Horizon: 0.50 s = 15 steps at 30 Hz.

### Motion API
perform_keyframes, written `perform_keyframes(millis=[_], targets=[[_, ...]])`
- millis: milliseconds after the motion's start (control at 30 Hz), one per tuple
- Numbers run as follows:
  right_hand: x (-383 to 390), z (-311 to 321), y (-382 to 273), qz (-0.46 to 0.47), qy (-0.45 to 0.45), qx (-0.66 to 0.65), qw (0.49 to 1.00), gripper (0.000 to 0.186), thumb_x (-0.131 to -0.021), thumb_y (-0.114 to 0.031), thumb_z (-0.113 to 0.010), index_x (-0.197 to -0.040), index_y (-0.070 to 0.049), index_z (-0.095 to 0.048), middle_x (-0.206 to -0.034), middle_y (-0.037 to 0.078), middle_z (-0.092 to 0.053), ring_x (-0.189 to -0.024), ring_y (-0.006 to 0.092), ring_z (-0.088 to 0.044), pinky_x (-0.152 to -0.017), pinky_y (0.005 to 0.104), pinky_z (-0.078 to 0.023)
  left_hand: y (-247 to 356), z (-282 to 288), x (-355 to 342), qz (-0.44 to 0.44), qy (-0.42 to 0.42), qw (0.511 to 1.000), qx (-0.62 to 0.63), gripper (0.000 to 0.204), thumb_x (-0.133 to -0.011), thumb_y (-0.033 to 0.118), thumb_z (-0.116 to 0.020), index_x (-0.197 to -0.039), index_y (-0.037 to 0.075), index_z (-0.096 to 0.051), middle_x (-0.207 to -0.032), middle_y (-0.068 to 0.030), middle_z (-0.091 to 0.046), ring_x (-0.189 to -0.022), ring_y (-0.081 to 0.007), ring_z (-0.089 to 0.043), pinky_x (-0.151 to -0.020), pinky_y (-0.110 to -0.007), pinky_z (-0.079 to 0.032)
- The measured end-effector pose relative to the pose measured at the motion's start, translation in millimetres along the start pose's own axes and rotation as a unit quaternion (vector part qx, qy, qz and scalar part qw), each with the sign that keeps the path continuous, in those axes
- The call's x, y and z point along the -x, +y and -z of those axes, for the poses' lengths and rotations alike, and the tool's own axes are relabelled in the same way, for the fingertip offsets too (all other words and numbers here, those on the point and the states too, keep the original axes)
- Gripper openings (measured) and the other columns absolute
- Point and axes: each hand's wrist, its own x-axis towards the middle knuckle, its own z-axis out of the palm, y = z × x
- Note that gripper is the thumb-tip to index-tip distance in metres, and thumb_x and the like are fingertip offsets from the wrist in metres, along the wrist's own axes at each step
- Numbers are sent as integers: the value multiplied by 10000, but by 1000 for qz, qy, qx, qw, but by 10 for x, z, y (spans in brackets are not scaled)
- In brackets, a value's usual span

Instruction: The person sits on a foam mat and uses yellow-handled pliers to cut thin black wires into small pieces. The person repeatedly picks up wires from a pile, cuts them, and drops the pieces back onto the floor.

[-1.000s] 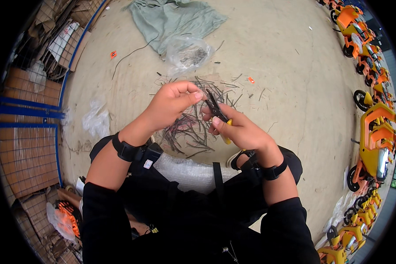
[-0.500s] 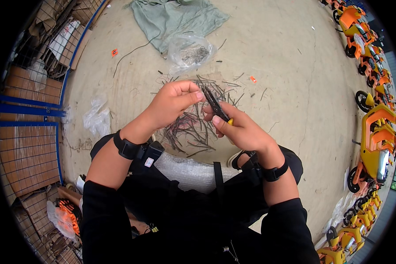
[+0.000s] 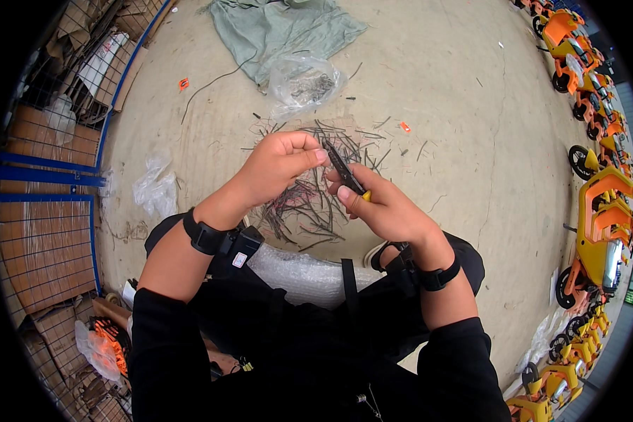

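Your right hand (image 3: 385, 205) grips the pliers (image 3: 346, 170), tips beside your left hand (image 3: 280, 163), its fingers pinched on what I cannot tell, above dark strands (image 3: 304, 211); likely mid plier-work, next calling for steady alignment.

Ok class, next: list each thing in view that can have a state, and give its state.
left grip: pinched shut; anything held is too small to tell
right grip: closed around the pliers
pliers: tilted; open or shut unclear
dark strips: loose, scattered in a heap
clear plastic bag: crumpled, dark scraps inside
green cloth: spread out, wrinkled
white plastic film: crumpled
wrist straps: fastened
yellow-and-orange vehicles: standing in a row
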Motion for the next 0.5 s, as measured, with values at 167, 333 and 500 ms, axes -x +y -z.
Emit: perform_keyframes(millis=[167, 333, 500], targets=[[8, -5, -16, 0, 15, 28, 1000, 348, -981, -255, -550, -1209, 6, -532, -1090, 154, -627, -1041, 220, -582, -920, 341, -446, 2, -6, 5, 5, 7, 1000, 3, 175, -940, 193, -606, -956, 21, -633, -762, 31, -584, -513, 6, -334, -445, -179, -228], [13, 0, -65, 5, 38, 76, 996, 307, -975, -242, -556, -1169, -4, -554, -1018, 157, -640, -980, 226, -599, -878, 341, -460, -8, -19, 3, -16, 4, 1000, 9, 167, -939, 188, -605, -941, 24, -629, -745, 45, -565, -520, 8, -344, -449, -178, -238], [-36, 26, 5, 41, 78, 82, 993, 270, -971, -219, -560, -1147, -15, -577, -967, 146, -645, -914, 219, -600, -835, 337, -467, 20, -38, 4, -28, 2, 999, 31, 155, -941, 174, -598, -920, 22, -617, -678, 75, -517, -517, 17, -354, -442, -177, -251]])
